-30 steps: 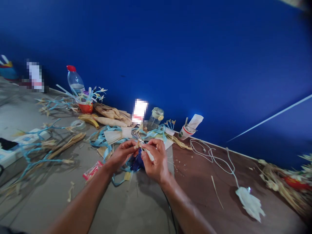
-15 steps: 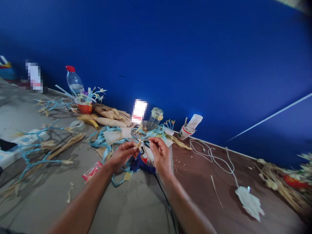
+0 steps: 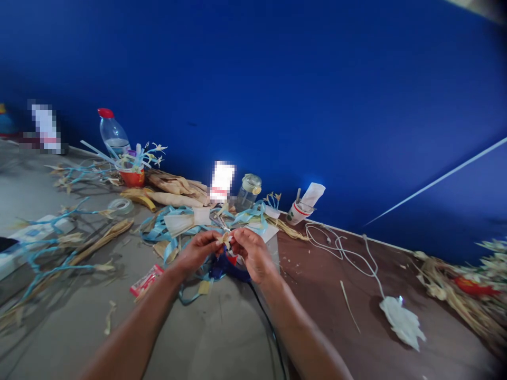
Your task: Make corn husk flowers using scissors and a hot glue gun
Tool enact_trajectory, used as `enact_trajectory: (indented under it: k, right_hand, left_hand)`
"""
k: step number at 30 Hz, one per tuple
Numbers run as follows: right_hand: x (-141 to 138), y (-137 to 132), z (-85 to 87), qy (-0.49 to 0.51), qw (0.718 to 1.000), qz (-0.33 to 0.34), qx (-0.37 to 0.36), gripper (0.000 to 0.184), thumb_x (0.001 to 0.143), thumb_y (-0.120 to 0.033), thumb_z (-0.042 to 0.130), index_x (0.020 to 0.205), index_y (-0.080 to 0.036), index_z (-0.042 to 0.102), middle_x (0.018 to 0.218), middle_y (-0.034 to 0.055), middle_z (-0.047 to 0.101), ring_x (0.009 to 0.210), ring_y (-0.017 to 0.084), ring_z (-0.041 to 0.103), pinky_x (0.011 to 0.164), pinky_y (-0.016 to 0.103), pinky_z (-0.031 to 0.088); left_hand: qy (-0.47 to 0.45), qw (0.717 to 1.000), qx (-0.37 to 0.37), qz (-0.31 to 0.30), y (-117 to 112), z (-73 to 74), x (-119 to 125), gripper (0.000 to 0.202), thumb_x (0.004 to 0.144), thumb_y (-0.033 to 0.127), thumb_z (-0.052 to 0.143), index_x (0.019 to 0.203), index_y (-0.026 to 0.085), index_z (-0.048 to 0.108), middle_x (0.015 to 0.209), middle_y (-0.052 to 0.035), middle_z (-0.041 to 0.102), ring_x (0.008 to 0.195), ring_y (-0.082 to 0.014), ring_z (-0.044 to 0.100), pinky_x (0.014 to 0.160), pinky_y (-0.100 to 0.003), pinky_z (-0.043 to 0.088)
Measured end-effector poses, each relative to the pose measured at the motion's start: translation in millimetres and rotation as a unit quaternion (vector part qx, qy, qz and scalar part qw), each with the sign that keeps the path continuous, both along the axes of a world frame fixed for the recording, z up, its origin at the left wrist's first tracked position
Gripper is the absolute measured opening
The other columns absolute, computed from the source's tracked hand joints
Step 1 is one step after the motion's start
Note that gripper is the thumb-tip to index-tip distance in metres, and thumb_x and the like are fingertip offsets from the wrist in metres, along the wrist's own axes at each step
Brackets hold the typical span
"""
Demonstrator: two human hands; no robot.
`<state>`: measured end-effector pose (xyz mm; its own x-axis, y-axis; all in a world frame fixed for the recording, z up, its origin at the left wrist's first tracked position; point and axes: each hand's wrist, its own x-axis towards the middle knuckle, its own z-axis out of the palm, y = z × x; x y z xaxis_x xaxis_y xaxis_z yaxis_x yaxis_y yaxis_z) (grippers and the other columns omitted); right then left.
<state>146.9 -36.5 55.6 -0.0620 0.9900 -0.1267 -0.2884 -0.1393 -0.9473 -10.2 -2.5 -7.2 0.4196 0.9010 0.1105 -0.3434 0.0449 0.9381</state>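
Note:
Between my hands is a small pale flower (image 3: 224, 241) with pointed petals that look like dried husk. My left hand (image 3: 200, 252) pinches it from the left side. The closed fingertips of my right hand (image 3: 252, 254) meet its right edge; anything else small in them is hidden. Just below lies a blue glue gun (image 3: 236, 270) with a red part, its black cord (image 3: 266, 316) running toward me. Light blue ribbon strips (image 3: 162, 227) are heaped behind and left of my hands.
Blue-wrapped branches (image 3: 59, 264) and dried husks (image 3: 174, 187) lie left and behind. A red-capped bottle (image 3: 114, 134), red cup (image 3: 132, 177), glass jar (image 3: 249, 192) and paper cup (image 3: 299, 211) stand along the wall. A white cable (image 3: 348, 256) and crumpled tissue (image 3: 402, 322) lie right.
My right hand has moved left, its fingertips now meeting the flower in my left hand. Black loops that showed between the hands are now covered. The view has shifted slightly.

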Motion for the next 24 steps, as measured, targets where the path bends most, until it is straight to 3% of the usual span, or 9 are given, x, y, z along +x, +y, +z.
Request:
enact_trajectory:
  k: [5,12,24]
  right_hand:
    - [3.6,2.8,-1.0,0.012,0.999,0.016,-0.037,0.030,0.059,-0.040,0.078,0.062,-0.015,0.061,0.056,-0.0035,0.056,0.050,0.006,0.044,0.051,0.022,0.034]
    - [1.7,6.5,-9.4,0.081,0.990,0.032,-0.108,0.030,0.051,-0.033,0.083,0.061,-0.015,0.061,0.050,-0.0049,0.055,0.046,0.005,0.042,0.047,0.020,0.032]
    - [0.3,9.9,-17.1,0.179,0.973,0.074,-0.121,0.020,0.059,-0.022,0.080,0.059,-0.014,0.062,0.054,-0.0023,0.057,0.049,0.006,0.046,0.048,0.018,0.037]
  left_hand:
    - [0.037,0.999,0.018,-0.005,-1.1,0.1,-1.1,0.023,0.074,0.038,0.071,0.077,0.015,0.069,0.065,-0.0021,0.061,0.060,-0.0123,0.053,0.060,-0.025,0.041]
    - [-0.042,0.999,-0.020,-0.003,-1.3,-3.5,-0.2,0.017,0.070,0.031,0.076,0.079,0.016,0.071,0.069,-0.0026,0.064,0.061,-0.0117,0.055,0.061,-0.024,0.043]
    - [-0.080,0.995,-0.051,-0.009,-6.4,6.3,3.1,0.015,0.067,0.028,0.078,0.073,0.017,0.071,0.066,-0.0019,0.065,0.061,-0.0117,0.056,0.060,-0.023,0.044]
